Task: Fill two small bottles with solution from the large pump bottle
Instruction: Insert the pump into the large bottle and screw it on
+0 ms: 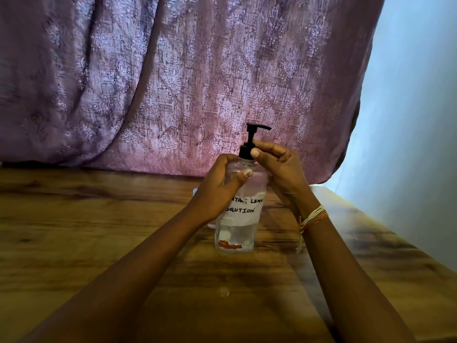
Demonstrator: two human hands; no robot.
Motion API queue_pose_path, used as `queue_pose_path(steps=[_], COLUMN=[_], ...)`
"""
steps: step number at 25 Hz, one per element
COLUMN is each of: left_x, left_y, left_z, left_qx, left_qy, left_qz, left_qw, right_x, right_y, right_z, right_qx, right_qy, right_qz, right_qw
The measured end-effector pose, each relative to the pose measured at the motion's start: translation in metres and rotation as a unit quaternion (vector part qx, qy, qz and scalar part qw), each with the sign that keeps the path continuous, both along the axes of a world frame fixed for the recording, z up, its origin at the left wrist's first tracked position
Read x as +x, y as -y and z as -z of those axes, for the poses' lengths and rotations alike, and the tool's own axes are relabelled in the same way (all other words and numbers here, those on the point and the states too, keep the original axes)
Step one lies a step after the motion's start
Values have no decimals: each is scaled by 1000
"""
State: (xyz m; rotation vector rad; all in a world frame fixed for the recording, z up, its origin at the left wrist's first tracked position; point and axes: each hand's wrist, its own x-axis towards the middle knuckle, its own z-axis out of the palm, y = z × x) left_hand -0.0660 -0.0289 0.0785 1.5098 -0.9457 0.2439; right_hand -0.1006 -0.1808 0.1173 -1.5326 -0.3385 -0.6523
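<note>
Head view: the right hand (277, 167) pinches the black pump collar (246, 152), probably to unscrew it. The left hand (220, 186) wraps the clear pump bottle (237, 219) at its shoulder, steadying it upright on the wooden surface (99, 231). The small bottles seem mostly hidden behind it.

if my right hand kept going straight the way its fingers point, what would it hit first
Most likely the black pump collar of the large pump bottle: the right hand points left at it, fingertips already at or touching it.
</note>
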Motion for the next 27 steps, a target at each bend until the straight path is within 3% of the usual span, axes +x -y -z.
queue_pose_path(steps=[5,10,13,17,22,27], left_x=[3,14,24,45,63,68], left_y=[-7,-19,-30,-40,-62,-74], left_z=[5,8,17,29,46,57], left_qx=[58,32,16,74,229,253], left_qy=[55,40,13,-72,-145,-143], left_qz=[-24,-69,-141,-191,-92,-62], left_qw=[997,996,990,976,958,955], right_x=[-16,-31,-29,-16,10,41], right_y=[10,5,13,30,41,36], right_z=[30,73,78,79,76,81], right_qx=[5,-205,-192,-161,-143,-87], right_qy=[-72,-180,-187,-181,-165,-156], right_qz=[-57,38,59,102,117,120], right_qw=[996,961,962,965,969,977])
